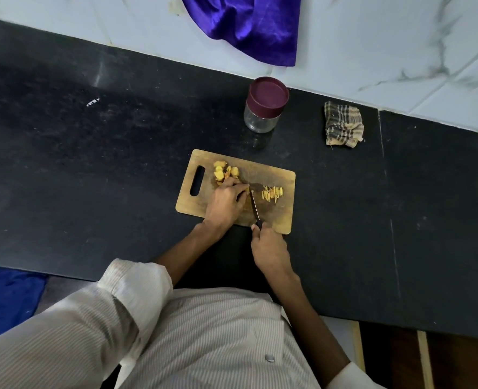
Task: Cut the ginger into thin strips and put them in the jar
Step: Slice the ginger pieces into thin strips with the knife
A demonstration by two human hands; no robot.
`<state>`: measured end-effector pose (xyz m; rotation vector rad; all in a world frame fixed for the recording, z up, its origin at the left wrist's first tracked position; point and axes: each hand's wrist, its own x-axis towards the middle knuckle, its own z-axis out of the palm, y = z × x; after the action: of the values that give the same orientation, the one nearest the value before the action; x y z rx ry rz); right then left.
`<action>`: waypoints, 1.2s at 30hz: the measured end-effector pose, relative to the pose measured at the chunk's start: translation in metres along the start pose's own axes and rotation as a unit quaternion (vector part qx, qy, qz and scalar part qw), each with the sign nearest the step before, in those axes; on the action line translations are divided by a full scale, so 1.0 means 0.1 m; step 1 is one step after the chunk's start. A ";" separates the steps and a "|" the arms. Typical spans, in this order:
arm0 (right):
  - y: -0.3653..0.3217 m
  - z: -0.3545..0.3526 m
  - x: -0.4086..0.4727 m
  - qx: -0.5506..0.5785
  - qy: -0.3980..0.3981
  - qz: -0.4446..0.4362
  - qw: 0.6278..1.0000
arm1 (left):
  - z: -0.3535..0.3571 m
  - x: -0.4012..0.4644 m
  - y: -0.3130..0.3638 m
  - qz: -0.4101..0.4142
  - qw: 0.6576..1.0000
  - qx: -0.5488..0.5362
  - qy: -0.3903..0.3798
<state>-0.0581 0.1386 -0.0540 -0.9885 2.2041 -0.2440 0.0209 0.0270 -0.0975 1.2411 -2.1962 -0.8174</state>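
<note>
A wooden cutting board (282,217) lies on the black counter. Yellow ginger chunks (225,171) sit at its far left, and a small pile of thin ginger strips (272,193) lies to the right. My left hand (226,203) holds down a ginger piece with curled fingers, most of the piece hidden under them. My right hand (270,248) grips the black handle of a knife (254,204), whose blade tip meets my left fingertips. The glass jar (263,109) stands behind the board with its maroon lid on.
A folded checked cloth (343,125) lies on the black counter (92,164) to the right of the jar. A purple cloth (249,23) hangs over the white marble wall behind. A blue cloth (5,299) shows below the counter's front edge at left.
</note>
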 end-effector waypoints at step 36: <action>-0.05 -0.11 -0.02 0.065 0.010 -0.017 0.998 | 0.02 0.01 -0.07 0.010 0.999 0.007 -0.036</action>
<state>-0.0609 0.1353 -0.0427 -0.9557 2.1617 -0.4094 0.0228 0.0240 -0.1036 1.2133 -2.2704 -0.8517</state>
